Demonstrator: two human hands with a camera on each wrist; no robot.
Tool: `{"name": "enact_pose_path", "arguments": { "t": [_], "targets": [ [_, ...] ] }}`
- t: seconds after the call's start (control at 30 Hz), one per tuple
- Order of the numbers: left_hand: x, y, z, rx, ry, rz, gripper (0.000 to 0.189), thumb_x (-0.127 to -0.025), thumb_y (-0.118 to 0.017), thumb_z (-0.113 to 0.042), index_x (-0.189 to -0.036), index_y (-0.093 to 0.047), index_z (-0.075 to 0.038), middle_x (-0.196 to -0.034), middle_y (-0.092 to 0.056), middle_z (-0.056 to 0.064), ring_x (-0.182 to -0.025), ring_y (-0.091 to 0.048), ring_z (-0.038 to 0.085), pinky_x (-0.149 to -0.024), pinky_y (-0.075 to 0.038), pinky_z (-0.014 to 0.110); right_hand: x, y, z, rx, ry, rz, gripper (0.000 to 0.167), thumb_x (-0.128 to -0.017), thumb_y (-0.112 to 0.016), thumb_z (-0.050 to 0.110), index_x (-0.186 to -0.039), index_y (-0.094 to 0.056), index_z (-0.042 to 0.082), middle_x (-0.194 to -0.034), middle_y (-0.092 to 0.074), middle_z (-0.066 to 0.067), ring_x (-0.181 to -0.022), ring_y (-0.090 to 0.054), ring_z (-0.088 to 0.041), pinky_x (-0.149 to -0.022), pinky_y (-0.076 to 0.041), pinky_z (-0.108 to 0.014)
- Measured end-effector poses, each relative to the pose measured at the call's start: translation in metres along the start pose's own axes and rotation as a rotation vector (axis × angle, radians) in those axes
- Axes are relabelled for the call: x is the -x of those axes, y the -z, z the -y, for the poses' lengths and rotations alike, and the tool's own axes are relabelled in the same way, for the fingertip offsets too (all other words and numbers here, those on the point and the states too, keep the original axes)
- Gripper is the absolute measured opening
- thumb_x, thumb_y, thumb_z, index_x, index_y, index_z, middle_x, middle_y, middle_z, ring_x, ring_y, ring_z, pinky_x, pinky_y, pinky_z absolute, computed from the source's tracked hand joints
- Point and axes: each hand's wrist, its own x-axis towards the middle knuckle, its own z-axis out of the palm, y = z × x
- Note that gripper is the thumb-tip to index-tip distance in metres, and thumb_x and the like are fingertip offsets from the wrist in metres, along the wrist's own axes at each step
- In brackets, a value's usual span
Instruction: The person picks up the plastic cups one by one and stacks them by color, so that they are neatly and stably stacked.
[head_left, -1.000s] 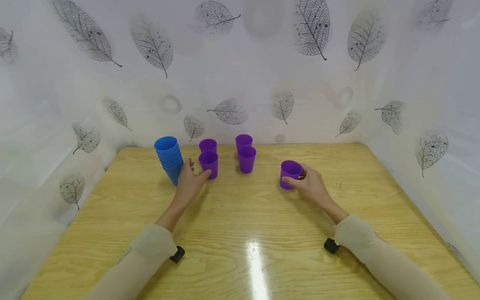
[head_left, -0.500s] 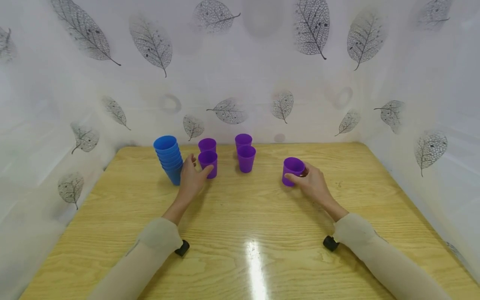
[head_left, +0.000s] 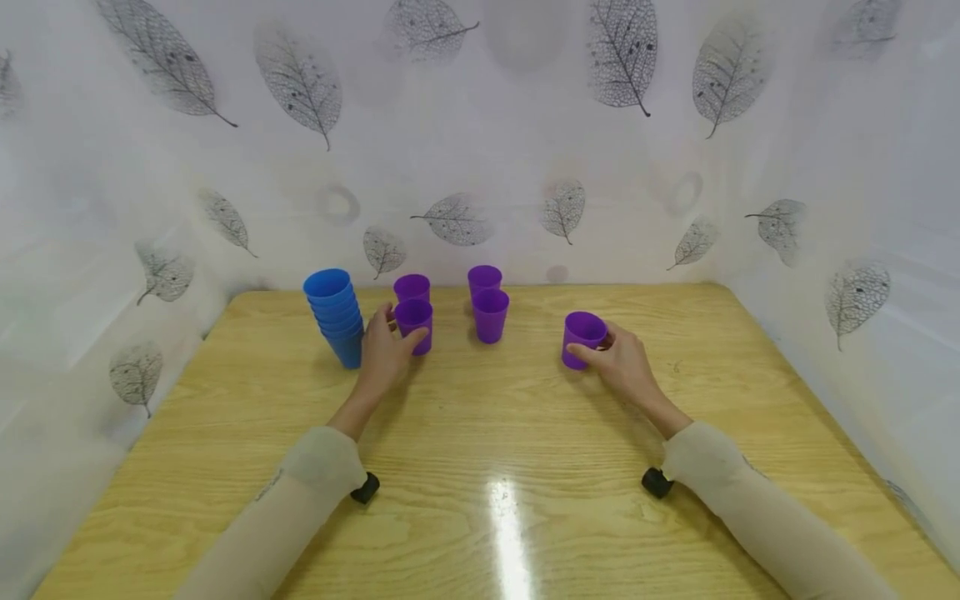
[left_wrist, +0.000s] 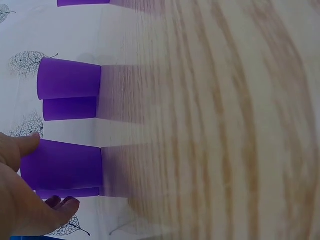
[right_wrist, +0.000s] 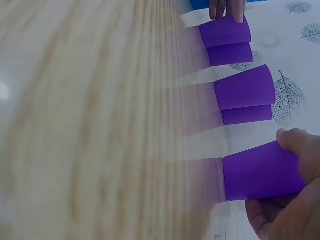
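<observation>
Watching remotely through the head camera, I have the right hand (head_left: 622,360) partly closed on a purple cup (head_left: 583,327), its thumb across the near wall and its fingers round the far side. That cup stands upright on the wooden worktop (head_left: 465,467), right of the middle and a little in from the back edge; in my right wrist view its base meets its own reflection.

I see the left hand (head_left: 384,350) curved loosely round the front-left cup (head_left: 418,320), also purple, with the thumb on its near wall and the bent fingers on its left side. I cannot tell how firmly it holds. Just behind stands the back-left cup (head_left: 412,287), close to the back edge.

Between my two hands are two more purple ones, the front-middle cup (head_left: 491,318) partly covering the back-middle cup (head_left: 484,277). I cannot tell whether they touch.

To the left of the left hand, toward the back-left corner, I have a stack of blue cups (head_left: 336,321), nested and mouth up. Beyond the back edge hangs a white sheet (head_left: 510,100) printed with grey leaves. A pale sleeve (head_left: 307,467) covers the left forearm.
</observation>
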Motion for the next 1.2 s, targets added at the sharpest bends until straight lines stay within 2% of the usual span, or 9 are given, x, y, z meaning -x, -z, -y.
{"name": "enact_pose_path", "arguments": {
  "t": [0.17,0.33,0.53,0.7,1.0,1.2],
  "targets": [
    [-0.001,0.000,0.001,0.020,-0.028,0.003,0.083,-0.097,-0.074,-0.023,-0.157,-0.026,0.008,-0.155,-0.040,0.028,-0.140,-0.046,0.041,-0.117,-0.039,0.049,-0.002,-0.001,0.001,-0.021,-0.002,0.002,0.054,-0.089,-0.084,0.027,-0.129,-0.064,-0.004,-0.111,-0.073,-0.019,-0.098,-0.068,-0.029,-0.083,-0.054,-0.025],
    [-0.002,-0.001,0.001,0.011,-0.052,0.002,0.074,-0.097,-0.074,-0.023,-0.153,-0.035,0.007,-0.148,-0.048,0.026,-0.135,-0.050,0.040,-0.115,-0.042,0.049,-0.004,-0.001,0.002,-0.023,-0.007,0.012,0.059,-0.091,-0.082,0.029,-0.134,-0.061,-0.005,-0.116,-0.071,-0.021,-0.103,-0.068,-0.031,-0.087,-0.055,-0.028],
    [-0.003,0.000,0.004,-0.001,-0.040,0.012,0.072,-0.097,-0.075,-0.025,-0.151,-0.039,0.006,-0.145,-0.052,0.025,-0.133,-0.052,0.039,-0.113,-0.044,0.049,-0.005,-0.002,0.003,-0.031,-0.002,0.019,0.058,-0.091,-0.082,0.028,-0.134,-0.061,-0.004,-0.117,-0.071,-0.021,-0.106,-0.068,-0.031,-0.090,-0.054,-0.031],
    [0.002,0.002,0.003,0.010,-0.023,0.042,0.073,-0.096,-0.076,-0.026,-0.150,-0.038,0.005,-0.146,-0.052,0.026,-0.136,-0.051,0.038,-0.115,-0.042,0.048,-0.005,-0.002,0.002,-0.035,0.008,0.017,0.058,-0.091,-0.082,0.027,-0.134,-0.060,-0.005,-0.118,-0.071,-0.022,-0.107,-0.068,-0.032,-0.090,-0.054,-0.028],
    [0.024,-0.001,-0.013,0.140,-0.038,0.147,0.076,-0.095,-0.076,-0.022,-0.153,-0.035,0.004,-0.149,-0.050,0.026,-0.139,-0.050,0.038,-0.116,-0.042,0.045,-0.003,-0.003,0.001,-0.046,0.001,0.021,0.056,-0.091,-0.082,0.029,-0.132,-0.062,-0.004,-0.117,-0.072,-0.020,-0.106,-0.069,-0.031,-0.089,-0.054,-0.024],
    [0.031,-0.012,-0.029,0.237,-0.060,0.214,0.075,-0.094,-0.077,-0.016,-0.153,-0.036,0.004,-0.148,-0.051,0.026,-0.138,-0.051,0.036,-0.115,-0.043,0.042,-0.007,-0.002,0.000,-0.024,0.007,0.035,0.056,-0.091,-0.082,0.029,-0.132,-0.063,-0.003,-0.116,-0.072,-0.020,-0.107,-0.068,-0.031,-0.093,-0.054,-0.035]
  ]
}}
